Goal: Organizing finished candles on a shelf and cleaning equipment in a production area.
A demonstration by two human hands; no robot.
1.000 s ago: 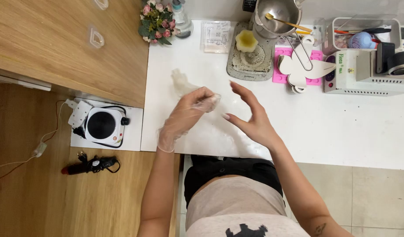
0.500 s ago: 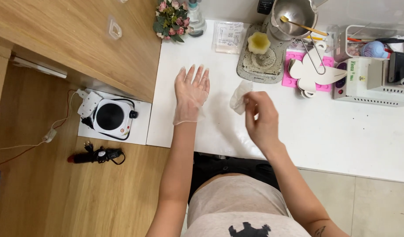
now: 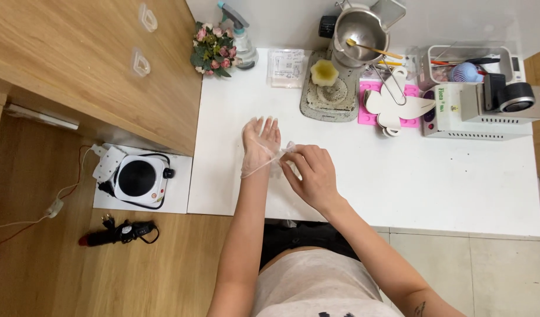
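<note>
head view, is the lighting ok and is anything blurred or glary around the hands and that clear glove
Head view: light is even and soft, with only faint shadows on the white table. The left hand and right hand look fairly sharp. The clear glove is hard to make out against the white top. The metal pot shows mild glare, and straight edges bow slightly toward the frame edges.

A white counter (image 3: 457,188) carries everything, with both hands (image 3: 261,141) held over its near left part. Beyond the hands lie a clear packet (image 3: 286,67), a grey stone tray (image 3: 328,97) bearing a yellow candle, and a metal pot (image 3: 361,29). Further left of these stand a small flower bunch (image 3: 213,49) and a spray bottle (image 3: 241,36). To the right of the hands sit a pink mould (image 3: 387,105), a white box-shaped machine (image 3: 481,111) and a clear tray of tools (image 3: 469,64).
</note>
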